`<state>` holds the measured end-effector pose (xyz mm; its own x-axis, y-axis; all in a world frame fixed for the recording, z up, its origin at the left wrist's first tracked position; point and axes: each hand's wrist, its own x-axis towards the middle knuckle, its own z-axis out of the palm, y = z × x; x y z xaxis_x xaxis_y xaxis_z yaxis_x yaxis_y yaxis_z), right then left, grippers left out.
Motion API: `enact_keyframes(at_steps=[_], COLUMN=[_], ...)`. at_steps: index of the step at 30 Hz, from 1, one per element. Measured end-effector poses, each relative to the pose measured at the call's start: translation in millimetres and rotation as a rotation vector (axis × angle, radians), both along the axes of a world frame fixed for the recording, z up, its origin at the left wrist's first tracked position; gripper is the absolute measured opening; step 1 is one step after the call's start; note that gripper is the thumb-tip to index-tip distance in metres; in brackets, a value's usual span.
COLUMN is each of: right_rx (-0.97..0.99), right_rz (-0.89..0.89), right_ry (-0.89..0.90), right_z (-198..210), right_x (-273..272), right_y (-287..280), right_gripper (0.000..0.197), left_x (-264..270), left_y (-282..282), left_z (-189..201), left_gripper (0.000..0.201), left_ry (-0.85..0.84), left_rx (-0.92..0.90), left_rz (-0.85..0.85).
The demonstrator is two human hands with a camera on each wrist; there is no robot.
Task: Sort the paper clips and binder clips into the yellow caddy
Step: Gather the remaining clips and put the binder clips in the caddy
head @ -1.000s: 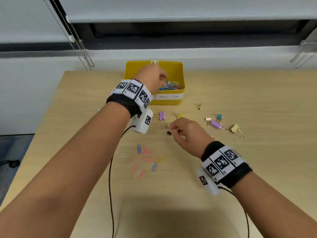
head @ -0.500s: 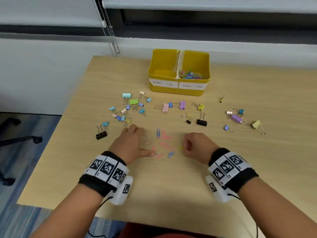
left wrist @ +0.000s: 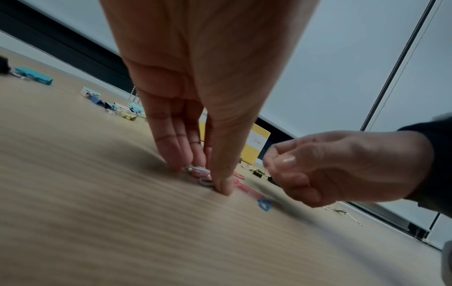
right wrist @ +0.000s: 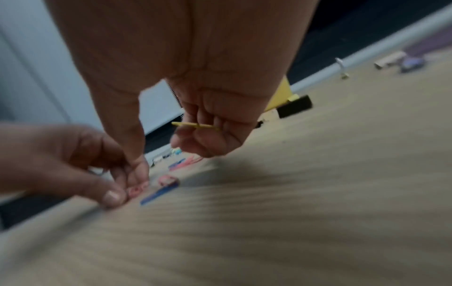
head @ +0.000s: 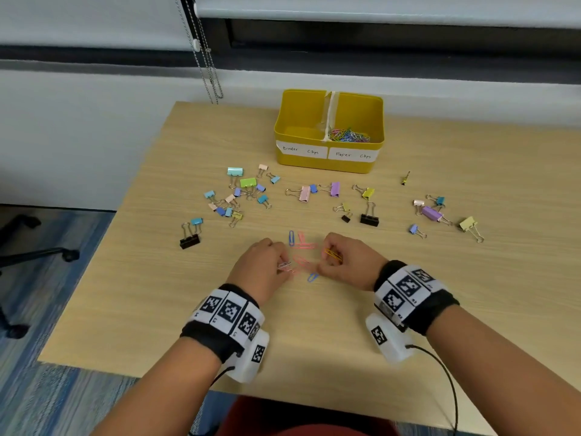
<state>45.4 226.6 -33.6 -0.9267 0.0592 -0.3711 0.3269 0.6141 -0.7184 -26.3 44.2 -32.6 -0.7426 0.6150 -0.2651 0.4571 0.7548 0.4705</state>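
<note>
The yellow caddy (head: 328, 165) stands at the table's far middle, labelled "Binder Clips" left and "Paper Clips" right. Its right compartment holds coloured paper clips (head: 348, 135). Loose pink and blue paper clips (head: 301, 243) lie between my hands. My left hand (head: 284, 265) pinches silver and pink paper clips (left wrist: 199, 172) against the table. My right hand (head: 330, 258) holds a yellow paper clip (right wrist: 195, 125) in curled fingers, its thumb reaching down beside a blue paper clip (right wrist: 160, 192). Binder clips (head: 242, 196) lie scattered across the table.
Black binder clips sit at the left (head: 189, 240) and centre-right (head: 369, 218). More pastel binder clips (head: 435, 212) lie at the right. A blind chain (head: 207, 70) hangs behind the table's left corner. An office chair base (head: 34, 253) stands on the floor at the left.
My left hand came back from the caddy to the paper clips and now pinches some. My right hand moved from the binder clips to the pile and picked up a yellow clip.
</note>
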Motion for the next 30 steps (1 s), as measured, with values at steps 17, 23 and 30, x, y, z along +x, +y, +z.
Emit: enact_keyframes(at_steps=[17,23,30], right_rx=[0.082,-1.006,0.249], right_rz=[0.013,-0.443,0.257], right_ry=[-0.043,-0.103,-0.020], right_z=[-1.2,0.4,-0.1], right_x=[-20.2,-1.4,5.3], right_y=[-19.0,-4.1,-6.5], right_gripper=[0.022,0.024,0.015], left_x=[-0.6,7.8,-13.0], left_y=[7.5,12.6,-1.8], left_z=[1.3,-8.4,0.1], left_gripper=[0.014,0.024,0.007], left_ry=[-0.081,0.083,-0.314], left_rx=[-0.042,-0.149,0.264], left_rz=[0.011,-0.115,0.037])
